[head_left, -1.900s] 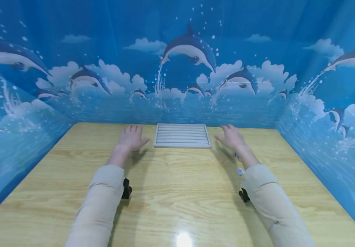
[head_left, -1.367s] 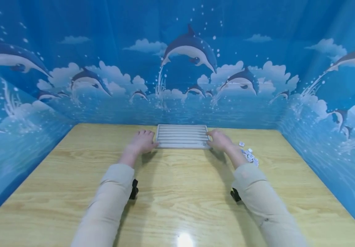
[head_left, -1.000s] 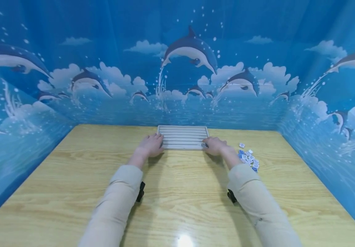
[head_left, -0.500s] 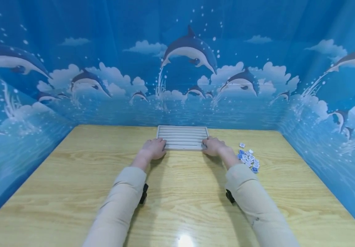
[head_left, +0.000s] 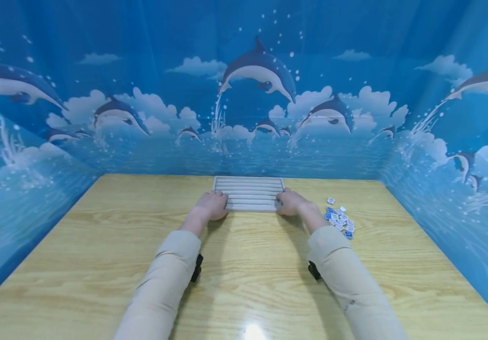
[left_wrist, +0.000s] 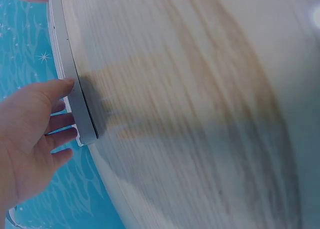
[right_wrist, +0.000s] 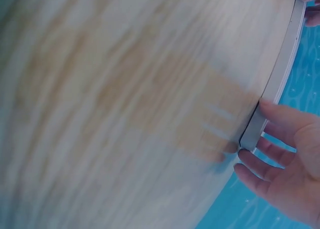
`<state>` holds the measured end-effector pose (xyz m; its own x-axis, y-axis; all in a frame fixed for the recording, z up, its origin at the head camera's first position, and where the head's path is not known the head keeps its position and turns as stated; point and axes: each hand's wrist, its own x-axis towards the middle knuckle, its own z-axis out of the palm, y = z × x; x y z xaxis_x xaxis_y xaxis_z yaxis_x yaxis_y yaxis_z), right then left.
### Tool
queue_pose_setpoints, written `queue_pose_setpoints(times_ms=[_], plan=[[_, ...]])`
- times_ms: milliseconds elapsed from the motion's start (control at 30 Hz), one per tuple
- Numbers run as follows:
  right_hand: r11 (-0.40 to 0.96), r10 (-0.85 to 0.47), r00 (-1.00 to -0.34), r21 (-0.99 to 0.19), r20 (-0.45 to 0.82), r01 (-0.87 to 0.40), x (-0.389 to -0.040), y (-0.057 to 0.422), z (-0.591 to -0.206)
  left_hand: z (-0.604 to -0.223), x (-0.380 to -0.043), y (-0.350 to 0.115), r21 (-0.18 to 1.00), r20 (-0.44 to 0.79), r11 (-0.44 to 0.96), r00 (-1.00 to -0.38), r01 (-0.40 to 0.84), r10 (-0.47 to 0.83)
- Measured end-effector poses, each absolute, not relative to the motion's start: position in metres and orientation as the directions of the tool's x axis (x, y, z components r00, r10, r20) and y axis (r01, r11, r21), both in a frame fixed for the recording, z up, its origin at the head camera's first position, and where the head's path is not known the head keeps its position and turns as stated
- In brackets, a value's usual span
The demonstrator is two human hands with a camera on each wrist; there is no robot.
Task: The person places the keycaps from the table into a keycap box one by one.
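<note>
A flat white slatted tray (head_left: 249, 192) lies at the far middle of the wooden table (head_left: 244, 264). My left hand (head_left: 212, 206) grips its near left corner, thumb on the front edge and fingers on top, as the left wrist view shows on the tray (left_wrist: 75, 96) with the left hand (left_wrist: 37, 131). My right hand (head_left: 290, 202) grips the near right corner in the same way; the right wrist view shows the tray's edge (right_wrist: 272, 96) and the right hand (right_wrist: 280, 159).
A small heap of several blue and white tiles (head_left: 340, 218) lies on the table right of my right hand. Blue dolphin-printed walls (head_left: 244, 94) close the table in at the back and both sides.
Both hands moved in from beside the tray and took hold of its near corners. The tray has since slid slightly toward me. The tiles came into view as my right arm shifted.
</note>
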<state>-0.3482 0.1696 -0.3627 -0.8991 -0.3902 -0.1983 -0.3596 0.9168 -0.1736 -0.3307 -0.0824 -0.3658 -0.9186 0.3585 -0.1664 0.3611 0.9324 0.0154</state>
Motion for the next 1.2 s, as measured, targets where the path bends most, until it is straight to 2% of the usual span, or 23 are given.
queue_pose_setpoints(times_ms=[367, 1033, 1200], plan=[[0.908, -0.415, -0.874, -0.181, -0.252, -0.379, -0.34, 0.172, -0.362, -0.366, -0.324, -0.085, 0.017, -0.168, 0.917, -0.903, 0.398, 0.395], [0.895, -0.446, -0.847, -0.148, -0.289, -0.421, -0.318, 0.174, -0.351, -0.361, -0.311, -0.09, 0.121, -0.22, 0.9, -0.873, 0.418, 0.435], [0.887, -0.462, -0.841, -0.165, -0.281, -0.432, -0.311, 0.175, -0.351, -0.363, -0.305, -0.092, 0.089, -0.209, 0.884, -0.859, 0.46, 0.468]])
